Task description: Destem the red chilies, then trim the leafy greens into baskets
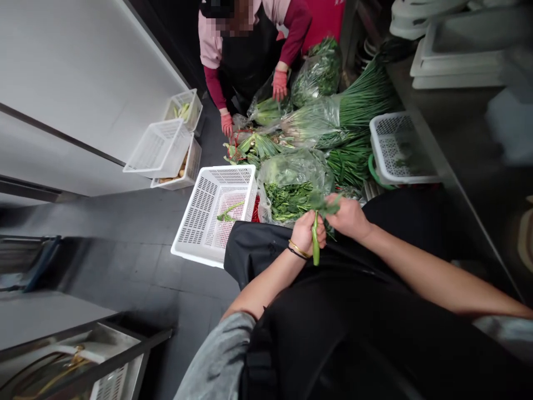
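Probably for steadiness, the left hand clamps the green stalk above the apron, the right hand pinching its leaves; a white basket stands handily beside the knee.

- Co-worker in dark apron and pink gloves
- Scallions, partly in a clear bag
- By the white wall, one crate tilted on another; behind them, a third holding pale green vegetables
- White trays stacked on the desk
- Grey floor
- Red panel behind the co-worker
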